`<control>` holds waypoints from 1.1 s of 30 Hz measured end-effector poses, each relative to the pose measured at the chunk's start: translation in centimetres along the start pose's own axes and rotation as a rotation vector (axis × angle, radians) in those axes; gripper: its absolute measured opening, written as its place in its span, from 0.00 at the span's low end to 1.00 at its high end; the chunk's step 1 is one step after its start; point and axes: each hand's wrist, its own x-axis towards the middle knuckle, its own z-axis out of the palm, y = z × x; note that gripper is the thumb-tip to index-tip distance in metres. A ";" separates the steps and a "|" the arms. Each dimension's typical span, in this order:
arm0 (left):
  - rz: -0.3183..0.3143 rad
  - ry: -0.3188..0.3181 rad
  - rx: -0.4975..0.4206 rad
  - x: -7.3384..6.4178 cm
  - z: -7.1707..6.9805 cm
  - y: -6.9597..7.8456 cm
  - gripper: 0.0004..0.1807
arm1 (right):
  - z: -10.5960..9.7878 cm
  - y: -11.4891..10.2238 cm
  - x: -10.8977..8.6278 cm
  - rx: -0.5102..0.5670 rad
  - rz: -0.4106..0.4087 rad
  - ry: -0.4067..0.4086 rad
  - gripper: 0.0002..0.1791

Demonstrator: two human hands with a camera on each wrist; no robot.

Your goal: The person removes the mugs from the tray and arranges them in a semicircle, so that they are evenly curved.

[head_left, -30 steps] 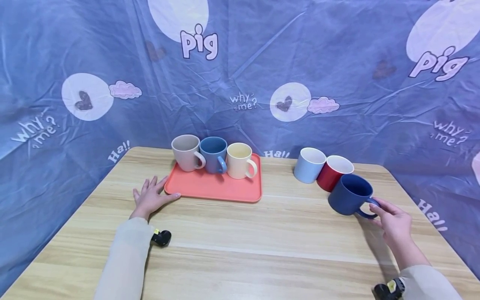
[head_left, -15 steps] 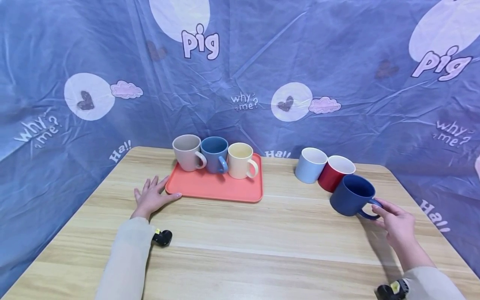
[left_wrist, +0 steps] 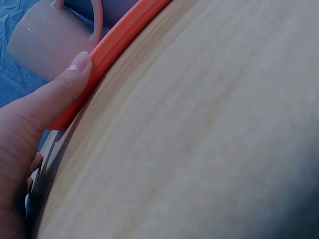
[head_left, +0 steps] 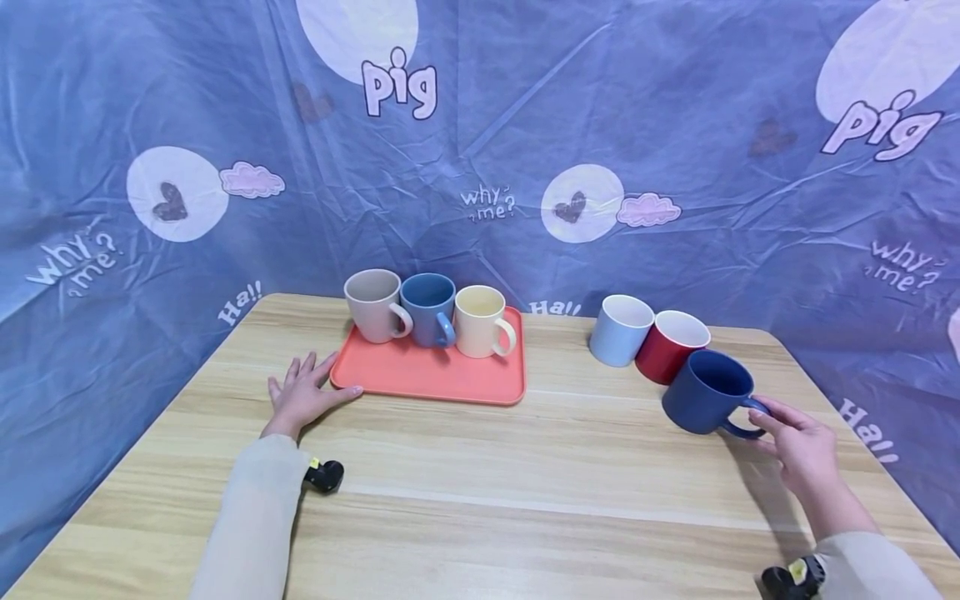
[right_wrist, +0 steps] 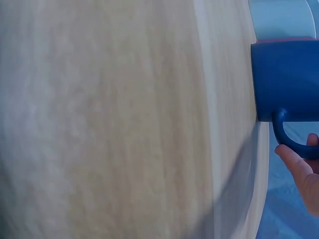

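My right hand (head_left: 806, 442) pinches the handle of a navy blue mug (head_left: 697, 404) at the right of the table. The mug stands upright in front of a red mug (head_left: 660, 358) with a white inside, partly covering it. My left hand (head_left: 300, 400) lies with spread fingers at the near left corner of a coral red tray (head_left: 427, 382). In the left wrist view, the thumb (left_wrist: 75, 69) rests against the tray's rim. Along the tray's back stand a grey mug (head_left: 371, 308), a blue mug (head_left: 425, 312) and a cream mug (head_left: 476, 325), handles turned right and forward.
A light blue mug (head_left: 617, 333) with a white inside stands left of the red mug. The wooden table (head_left: 487, 483) reaches back to a blue printed cloth (head_left: 480, 125) hanging behind and at both sides.
My right hand and the navy blue mug have shifted slightly to the right. The left hand and the tray with its mugs stay where they were.
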 end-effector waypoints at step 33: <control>0.008 0.004 0.002 0.0 0.0 0.0 0.52 | -1.2 0.0 1.0 -0.041 -0.005 -0.087 0.16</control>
